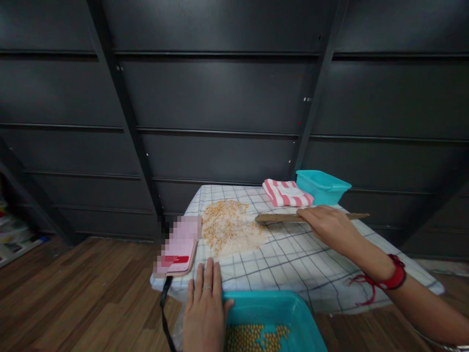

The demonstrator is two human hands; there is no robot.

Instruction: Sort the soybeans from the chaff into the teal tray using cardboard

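The right hand point(330, 227) is closed over a flat wooden stick point(278, 218), long and thin. The stick's left tip is at the right edge of a loose heap of yellow beans and white grains point(230, 227) in the middle of the surface. The left hand point(205, 308) lies open and flat, holding nothing, on the white grid-checked cloth point(293, 259), just beside the near turquoise plastic tub point(264, 296), which holds round yellow beans point(256, 337). At far right are a folded red-and-white striped cloth point(287, 193) and a second rectangular turquoise tub point(322, 187). A pink slab point(179, 247) at left is blurred, with no writing readable.
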